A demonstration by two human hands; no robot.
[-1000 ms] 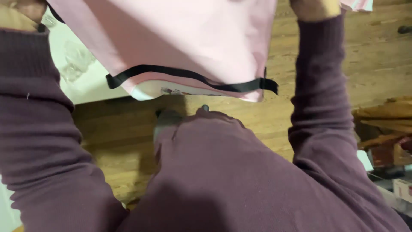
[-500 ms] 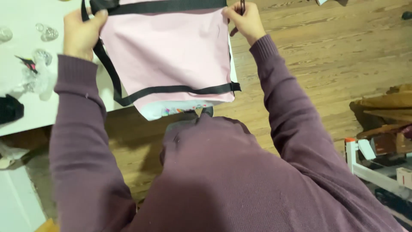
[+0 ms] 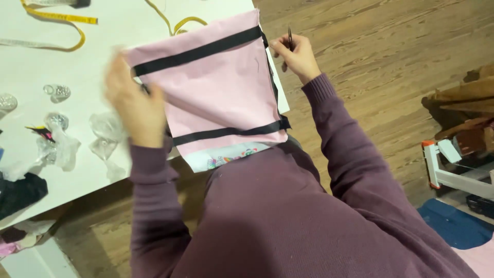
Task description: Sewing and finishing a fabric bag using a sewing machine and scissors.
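Pink fabric piece with black strips now lies lower than half a second ago, its far edge over the white table and its near edge against my chest. From my view, the left hand is blurred, fingers curled round the left edge; it has dropped. The right hand pinches the right edge, with a thin dark tool sticking up.

At my ten o'clock a yellow measuring tape curls on the white table. Toward nine o'clock I see crumpled clear plastic wrappers and, below them at the edge, a black cloth. At three o'clock, on the wooden floor, stands a white frame; a blue mat lies at four.
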